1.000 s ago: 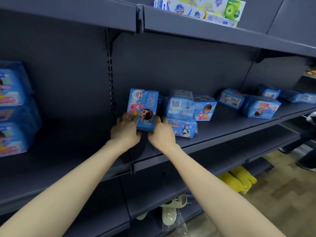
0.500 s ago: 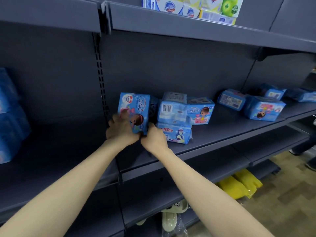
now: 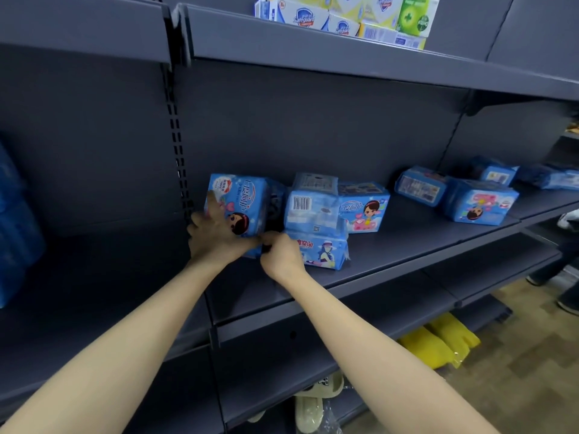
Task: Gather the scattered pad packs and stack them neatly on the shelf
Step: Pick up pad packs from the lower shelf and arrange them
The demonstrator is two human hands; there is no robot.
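A blue pad pack [image 3: 247, 198] with a cartoon girl stands upright on the dark shelf [image 3: 391, 245]. My left hand [image 3: 216, 236] lies against its front and left side with fingers spread. My right hand [image 3: 280, 253] pinches its lower right corner. Just right of it sit a flat pack [image 3: 326, 249], a pack [image 3: 310, 202] on top of that one showing a barcode, and another upright pack [image 3: 365, 206]. Further right lie several more packs, among them a boxy pack [image 3: 479, 203] and a tilted pack [image 3: 419, 186].
A stack of blue packs [image 3: 15, 233] fills the shelf bay at the far left. Soap boxes [image 3: 344, 17] sit on the upper shelf. Yellow gloves [image 3: 438, 341] and pale slippers [image 3: 316, 402] lie on the lower shelves. Someone's shoes [image 3: 564, 296] show at the right edge.
The upright pack has been slid left along the shelf toward the upright post. My left hand's fingers have spread over its front; my right hand has moved to its lower corner.
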